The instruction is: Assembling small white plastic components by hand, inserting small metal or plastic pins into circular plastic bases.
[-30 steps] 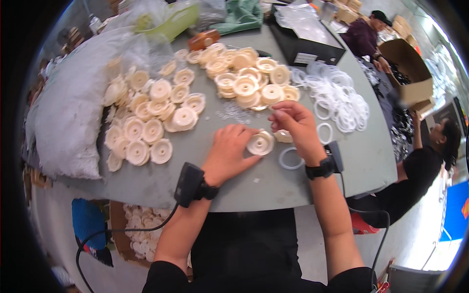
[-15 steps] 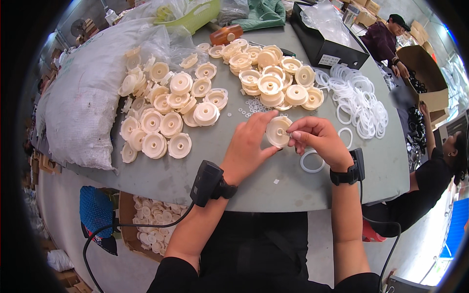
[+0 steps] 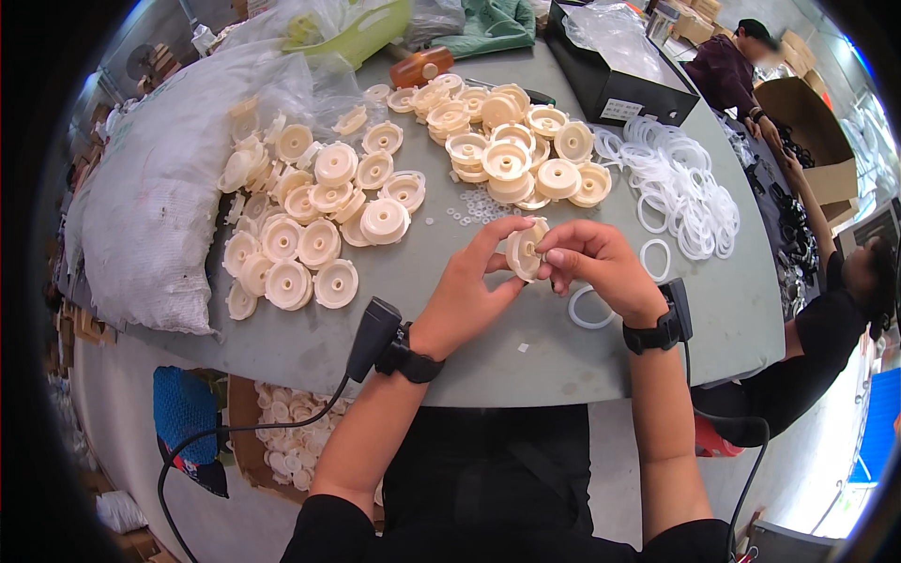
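Note:
Above the near middle of the table, a cream plastic disc (image 3: pixel 519 253) with a raised centre hub is tilted nearly on edge. My left hand (image 3: pixel 462 298) grips its rim between thumb and fingers. Pinched fingers of my right hand (image 3: pixel 601 267) meet the hub from the other side; anything small between them is hidden. A translucent white ring (image 3: pixel 591 308) lies flat just under my right hand, and a second ring (image 3: pixel 655 259) rests to its right. Small white washers (image 3: pixel 481 206) are scattered beyond my hands.
Heaps of cream discs (image 3: pixel 319 242) cover the left, with another pile (image 3: pixel 511 155) at the back. White rings (image 3: pixel 690 188) are heaped right, near a black box (image 3: pixel 619 70). A mallet (image 3: pixel 421 67) and a white sack (image 3: pixel 150 206) stand behind. Two people work at right.
The disc has turned from nearly face-up to steeply tilted between my hands. My right fingers stay at its hub. The whole view has shifted slightly.

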{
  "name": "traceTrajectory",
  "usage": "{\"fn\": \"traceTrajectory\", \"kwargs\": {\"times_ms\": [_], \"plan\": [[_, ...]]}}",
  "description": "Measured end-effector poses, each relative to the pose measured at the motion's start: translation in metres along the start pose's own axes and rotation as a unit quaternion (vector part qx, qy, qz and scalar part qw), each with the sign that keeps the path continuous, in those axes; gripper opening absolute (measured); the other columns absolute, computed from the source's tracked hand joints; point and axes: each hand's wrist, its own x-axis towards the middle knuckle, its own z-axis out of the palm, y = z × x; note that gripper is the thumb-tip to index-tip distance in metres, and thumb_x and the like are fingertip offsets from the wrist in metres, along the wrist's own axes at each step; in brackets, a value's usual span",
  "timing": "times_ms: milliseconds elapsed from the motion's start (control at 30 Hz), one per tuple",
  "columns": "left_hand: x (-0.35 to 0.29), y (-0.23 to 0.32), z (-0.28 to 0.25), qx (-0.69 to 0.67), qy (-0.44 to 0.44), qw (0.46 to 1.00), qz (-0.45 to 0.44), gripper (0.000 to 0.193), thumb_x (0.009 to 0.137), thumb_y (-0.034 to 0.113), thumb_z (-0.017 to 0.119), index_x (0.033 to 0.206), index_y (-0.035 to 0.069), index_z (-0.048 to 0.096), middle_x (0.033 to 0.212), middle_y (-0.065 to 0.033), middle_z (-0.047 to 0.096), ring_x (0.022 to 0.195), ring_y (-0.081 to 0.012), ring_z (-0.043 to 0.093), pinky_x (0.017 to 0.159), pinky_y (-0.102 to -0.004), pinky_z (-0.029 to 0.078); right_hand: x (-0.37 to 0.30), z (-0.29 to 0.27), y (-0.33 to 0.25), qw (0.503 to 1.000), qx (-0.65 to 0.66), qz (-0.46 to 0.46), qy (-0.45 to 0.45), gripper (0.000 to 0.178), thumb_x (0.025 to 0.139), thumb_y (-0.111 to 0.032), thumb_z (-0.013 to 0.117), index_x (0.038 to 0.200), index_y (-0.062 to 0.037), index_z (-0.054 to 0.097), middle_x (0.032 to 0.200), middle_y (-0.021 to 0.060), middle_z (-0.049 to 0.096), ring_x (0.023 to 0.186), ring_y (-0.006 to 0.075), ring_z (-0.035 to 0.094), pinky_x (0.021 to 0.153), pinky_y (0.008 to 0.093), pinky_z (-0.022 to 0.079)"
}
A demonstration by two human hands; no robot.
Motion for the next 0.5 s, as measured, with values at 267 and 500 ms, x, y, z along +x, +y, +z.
{"fn": "traceTrajectory", "kwargs": {"times_ms": [267, 500], "plan": [[0.002, 0.002, 0.003, -0.194, -0.003, 0.979, -0.061, 0.068, 0.077, -0.002, 0.061, 0.137, 0.003, 0.031, 0.128, -0.0118, 0.049, 0.115, -0.0194, 0.051, 0.096, -0.0305, 0.043, 0.004, 0.004, 0.011, 0.996, -0.042, -0.057, 0.052, 0.014, 0.087, -0.008, 0.057, 0.099, -0.0003, 0.062, 0.081, 0.0051, 0.065, 0.064, 0.0079, 0.058, 0.058, 0.0225, 0.048], [0.0, -0.01, 0.005, -0.291, 0.064, 0.946, -0.127, 0.056, 0.084, 0.005, 0.062, 0.135, 0.005, 0.037, 0.121, -0.0079, 0.054, 0.107, -0.0163, 0.055, 0.091, -0.0298, 0.045, 0.014, 0.027, 0.021, 0.993, -0.013, -0.067, 0.097, 0.008, 0.087, -0.004, 0.059, 0.093, 0.0, 0.06, 0.082, 0.005, 0.066, 0.065, 0.0086, 0.06, 0.058, 0.0208, 0.049]]}}
